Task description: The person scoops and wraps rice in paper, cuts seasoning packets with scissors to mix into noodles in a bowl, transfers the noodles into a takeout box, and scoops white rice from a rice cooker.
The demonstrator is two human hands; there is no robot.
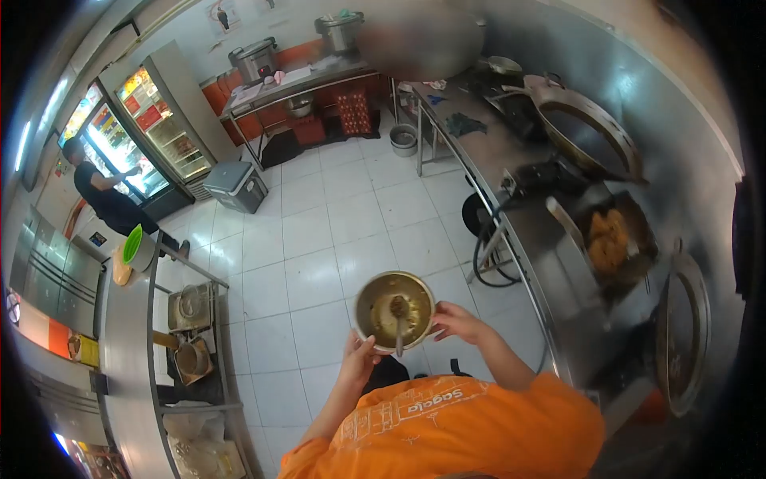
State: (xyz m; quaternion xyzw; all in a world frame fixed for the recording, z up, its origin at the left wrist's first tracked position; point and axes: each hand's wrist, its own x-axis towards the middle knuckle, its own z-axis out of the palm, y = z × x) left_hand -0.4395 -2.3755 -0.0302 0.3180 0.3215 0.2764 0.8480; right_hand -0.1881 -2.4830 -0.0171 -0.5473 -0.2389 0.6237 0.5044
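Note:
Between my hands, above the tiled floor, is a round metal bowl (369, 307). A spoon (400, 329) leans in it, its handle toward me and its head in a little brown food. Yellowish residue coats the inside of the bowl. My left hand (361, 353) grips the near left rim, thumb on top. On the right side, my right hand (457, 323) holds the rim with its fingertips, the other fingers partly hidden by the bowl.
At right, a steel counter (511, 219) carries a large wok (586, 132) and a fryer with golden food (608, 239). A steel table (128, 351) stands at left with a green basket (133, 242). Another person (104, 188) stands by lit fridges (120, 148); a grey cooler (235, 186) is nearby.

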